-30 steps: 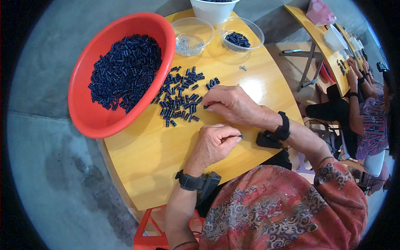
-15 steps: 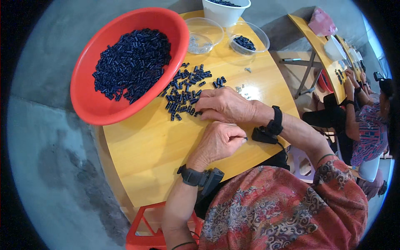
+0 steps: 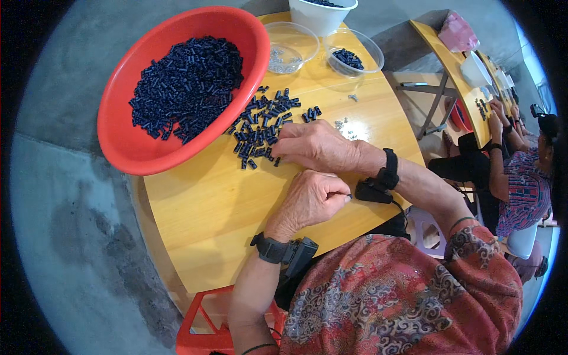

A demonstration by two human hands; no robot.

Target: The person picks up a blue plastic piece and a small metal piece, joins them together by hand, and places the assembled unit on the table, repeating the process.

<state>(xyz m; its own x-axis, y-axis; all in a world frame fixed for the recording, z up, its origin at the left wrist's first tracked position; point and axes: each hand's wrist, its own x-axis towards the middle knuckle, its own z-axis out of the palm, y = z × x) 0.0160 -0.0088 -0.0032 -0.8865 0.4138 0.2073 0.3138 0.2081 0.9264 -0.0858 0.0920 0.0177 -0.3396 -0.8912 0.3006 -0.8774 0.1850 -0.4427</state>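
Observation:
On the yellow table a loose pile of small black plastic pieces (image 3: 260, 121) lies spread beside the red basin. My right hand (image 3: 319, 147) reaches in from the right, its fingers bent together at the pile's near edge. A small black piece shows just under those fingertips. Below it, my left hand (image 3: 309, 201) is closed above the table, with a tiny dark end of something sticking out by the thumb; the rest is hidden in the fist. A few small shiny bits (image 3: 349, 131) lie to the right of my right hand.
A red basin (image 3: 121, 139) full of black pieces stands at the left. Along the far edge are a clear bowl (image 3: 294, 36) with small shiny bits, another clear bowl (image 3: 373, 56) with black pieces, and a white tub (image 3: 316, 21). Other people sit at a table (image 3: 426, 38) on the right.
My right hand has shifted slightly left and nearer along the pile's edge, and a black piece now shows by its fingertips. My left hand stays in nearly the same place, still closed.

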